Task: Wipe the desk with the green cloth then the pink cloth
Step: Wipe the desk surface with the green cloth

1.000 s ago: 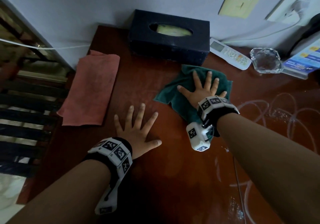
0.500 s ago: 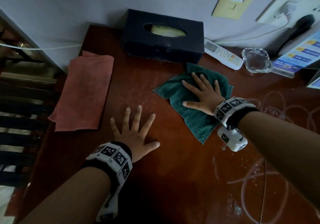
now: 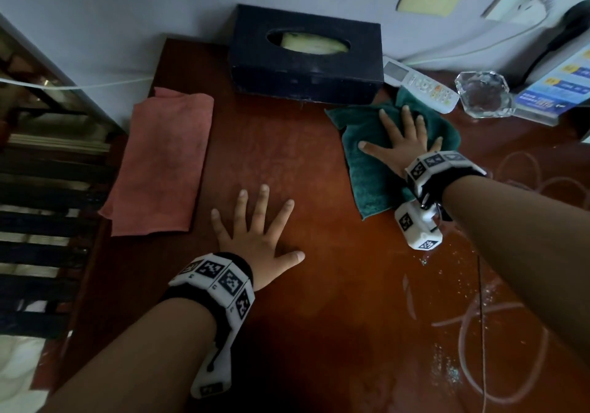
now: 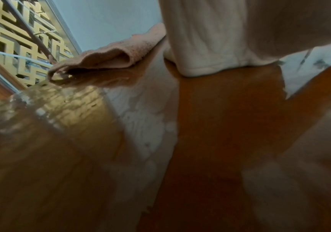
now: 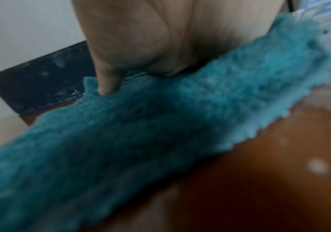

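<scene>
Green terry cloth (image 3: 367, 157) lies spread at the far right of the reddish-brown wooden surface (image 3: 335, 316), just in front of the black tissue box (image 3: 306, 58), pinned under the right hand (image 3: 404, 144), whose straight, splayed fingers press it flat, likely to spread wiping pressure. Left hand (image 3: 255, 230) rests flat and unclenched, holding nothing, probably as a brace. Folded pink cloth (image 3: 162, 163) waits at the left edge, untouched, for its turn.
</scene>
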